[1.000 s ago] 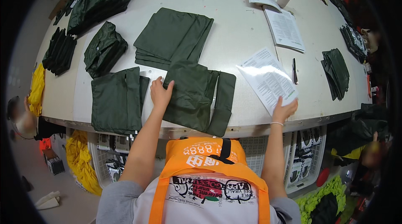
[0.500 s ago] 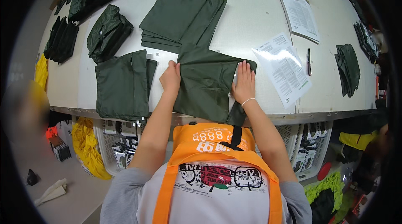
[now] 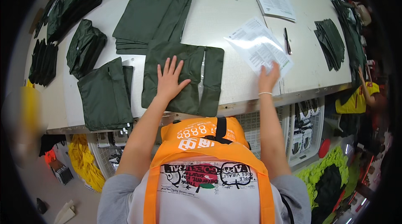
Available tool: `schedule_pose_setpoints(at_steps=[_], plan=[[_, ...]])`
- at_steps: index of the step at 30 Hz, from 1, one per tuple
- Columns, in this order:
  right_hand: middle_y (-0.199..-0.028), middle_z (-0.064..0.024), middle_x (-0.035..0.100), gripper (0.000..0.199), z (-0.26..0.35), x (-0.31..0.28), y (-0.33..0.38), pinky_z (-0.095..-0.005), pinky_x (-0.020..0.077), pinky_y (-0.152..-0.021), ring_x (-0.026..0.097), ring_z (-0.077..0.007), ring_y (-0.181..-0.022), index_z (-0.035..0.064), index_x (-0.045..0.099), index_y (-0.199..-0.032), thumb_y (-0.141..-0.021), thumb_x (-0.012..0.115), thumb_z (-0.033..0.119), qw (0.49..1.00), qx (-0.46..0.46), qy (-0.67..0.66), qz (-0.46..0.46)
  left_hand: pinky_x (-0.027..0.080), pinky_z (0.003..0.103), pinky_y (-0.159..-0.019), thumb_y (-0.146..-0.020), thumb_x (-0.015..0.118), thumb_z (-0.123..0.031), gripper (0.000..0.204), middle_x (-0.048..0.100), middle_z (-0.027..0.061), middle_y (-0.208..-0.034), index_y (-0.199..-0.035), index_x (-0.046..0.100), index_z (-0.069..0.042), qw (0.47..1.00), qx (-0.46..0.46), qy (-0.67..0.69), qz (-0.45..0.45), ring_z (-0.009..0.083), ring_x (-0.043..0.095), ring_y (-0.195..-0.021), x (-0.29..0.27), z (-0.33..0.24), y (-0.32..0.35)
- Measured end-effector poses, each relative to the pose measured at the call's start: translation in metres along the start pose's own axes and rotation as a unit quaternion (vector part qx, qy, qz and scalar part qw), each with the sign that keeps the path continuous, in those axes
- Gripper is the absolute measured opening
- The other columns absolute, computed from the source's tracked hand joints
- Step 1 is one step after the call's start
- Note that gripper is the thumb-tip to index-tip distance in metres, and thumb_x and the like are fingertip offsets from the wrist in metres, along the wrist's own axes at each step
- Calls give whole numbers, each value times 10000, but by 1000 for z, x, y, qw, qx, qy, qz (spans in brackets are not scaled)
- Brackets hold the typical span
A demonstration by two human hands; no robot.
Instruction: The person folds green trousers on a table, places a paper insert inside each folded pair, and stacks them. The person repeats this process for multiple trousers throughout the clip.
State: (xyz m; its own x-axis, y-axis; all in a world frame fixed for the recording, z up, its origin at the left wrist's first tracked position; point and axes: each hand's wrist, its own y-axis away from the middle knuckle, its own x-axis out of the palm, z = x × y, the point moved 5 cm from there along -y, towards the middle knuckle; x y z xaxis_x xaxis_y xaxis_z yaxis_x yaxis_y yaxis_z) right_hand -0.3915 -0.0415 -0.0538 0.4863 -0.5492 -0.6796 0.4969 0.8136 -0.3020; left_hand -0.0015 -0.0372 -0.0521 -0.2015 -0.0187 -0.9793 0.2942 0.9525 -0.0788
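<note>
A dark green fabric piece (image 3: 176,90) lies flattened near the table's front edge, its right strip parted by a narrow pale gap. My left hand (image 3: 169,79) rests flat on it, fingers spread. My right hand (image 3: 269,79) is over the near edge of a glossy printed sheet (image 3: 253,41), thumb and fingers apart; whether the fingertips touch the paper I cannot tell. Behind the fabric piece, and partly covered by it, is a stack of larger green folded pieces (image 3: 146,18). Another green folded stack (image 3: 104,98) sits to the left.
More dark green bundles (image 3: 83,48) line the left side, and a small stack (image 3: 331,44) lies far right. A black pen-like tool (image 3: 287,41) and a printed booklet (image 3: 272,0) are beyond the sheet. Baskets (image 3: 307,127) stand under the table; another person (image 3: 364,92) is at right.
My left hand has moved from the fabric's left edge onto its top. My right hand has left the fabric and reached right to the printed sheet. The fabric's right strip now lies flatter. The view has shifted.
</note>
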Motion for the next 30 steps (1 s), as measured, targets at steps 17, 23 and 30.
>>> schedule_pose_setpoints(at_steps=[17,23,30], plan=[[-1246,-253,464,796,-66,-40,-60,-410,520,-889,510,-370,-1135,-72,422,-1215,-639,847,277,900,372,160,160,422,409,-804,-760,683,-159,294,516,142,-1008,-976,528,-33,972,-43,209,-97,341,500,-946,0,-49,16],[-1171,-255,557,798,-62,-53,-41,-392,532,-825,580,-349,-1056,-69,381,-1230,-613,852,117,953,293,-71,40,433,398,-777,-759,655,-109,179,546,138,-924,-892,567,-27,950,-76,267,-144,334,525,-893,-7,-48,15],[-1115,-199,624,354,-128,-73,-6,-365,467,-868,615,-282,-973,-83,537,-1192,-902,536,118,966,232,-108,26,489,420,-637,-794,619,-184,104,608,102,-787,-806,613,-80,945,-135,286,-82,311,613,-734,-11,-48,4]])
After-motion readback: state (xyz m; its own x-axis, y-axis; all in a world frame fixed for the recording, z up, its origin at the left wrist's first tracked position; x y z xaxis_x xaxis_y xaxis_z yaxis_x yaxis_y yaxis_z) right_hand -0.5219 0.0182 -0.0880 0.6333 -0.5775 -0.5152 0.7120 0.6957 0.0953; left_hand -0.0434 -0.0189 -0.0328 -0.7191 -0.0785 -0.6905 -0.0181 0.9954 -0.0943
